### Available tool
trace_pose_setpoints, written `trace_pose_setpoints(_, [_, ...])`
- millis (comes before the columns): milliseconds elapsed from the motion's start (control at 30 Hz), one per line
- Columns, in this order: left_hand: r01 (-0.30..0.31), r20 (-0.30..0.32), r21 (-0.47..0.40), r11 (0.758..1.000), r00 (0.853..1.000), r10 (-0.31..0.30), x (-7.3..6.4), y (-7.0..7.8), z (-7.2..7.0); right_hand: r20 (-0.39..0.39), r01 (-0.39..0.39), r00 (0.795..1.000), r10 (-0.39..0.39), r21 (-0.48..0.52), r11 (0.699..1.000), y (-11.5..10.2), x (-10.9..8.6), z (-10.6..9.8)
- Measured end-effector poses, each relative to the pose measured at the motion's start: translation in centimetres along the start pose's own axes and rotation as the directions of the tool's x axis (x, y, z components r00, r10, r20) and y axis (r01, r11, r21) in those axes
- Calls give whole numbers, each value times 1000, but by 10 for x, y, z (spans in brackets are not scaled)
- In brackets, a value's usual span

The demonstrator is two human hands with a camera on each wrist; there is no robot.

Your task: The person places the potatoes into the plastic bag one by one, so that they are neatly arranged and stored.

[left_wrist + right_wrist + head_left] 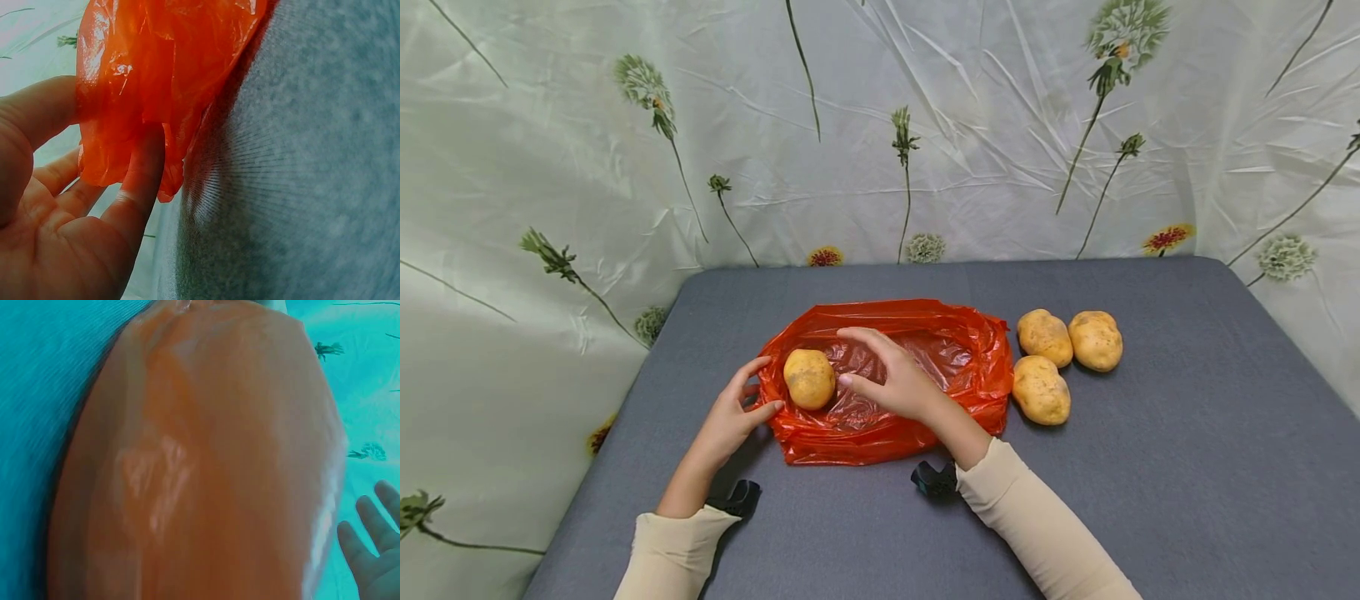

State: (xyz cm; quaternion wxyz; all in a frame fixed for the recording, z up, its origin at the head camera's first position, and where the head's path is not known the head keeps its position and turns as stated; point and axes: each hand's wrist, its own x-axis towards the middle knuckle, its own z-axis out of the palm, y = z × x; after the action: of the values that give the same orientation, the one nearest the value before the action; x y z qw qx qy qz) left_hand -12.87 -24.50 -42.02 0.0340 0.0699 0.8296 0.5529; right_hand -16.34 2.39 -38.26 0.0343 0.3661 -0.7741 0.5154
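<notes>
A red plastic bag (pixel 880 446) lies on the table with its mouth spread wide. Inside its left end sits one potato (pixel 809 380). My left hand (pixel 730 417) holds the left rim of the bag, thumb and forefinger over the edge and the other fingers outside. In the left wrist view, the red plastic (pixel 150 69) partly covers the fingertips. Over the bag's opening, just right of that potato, my right hand (pixel 898 383) is spread with nothing in it. The right wrist view shows the bag's side (pixel 206 456) and a few spread fingers (pixel 375 525).
To the right of the bag, three more potatoes (pixel 1041 390) lie close together on the grey table (pixel 1150 483). The nearest ones lie close against the bag's right end. A flower-printed curtain (pixel 850 167) hangs behind the table and along its left side.
</notes>
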Motion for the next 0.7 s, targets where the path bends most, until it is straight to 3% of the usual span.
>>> trace_pose_setpoints(267, [3, -4, 3, 1000, 1000, -3, 0, 0, 0, -100, 83, 991, -86, -31, 996, 0, -13, -17])
trace_pose_setpoints(567, [4, -2, 5, 1000, 1000, -4, 0, 1, 1, -146, 81, 986, -82, -15, 997, -1, -30, -36])
trace_pose_setpoints(700, [7, -6, 14, 1000, 1000, -7, 0, 1, 2, -163, 60, 985, -63, -23, 998, -15, -37, -46])
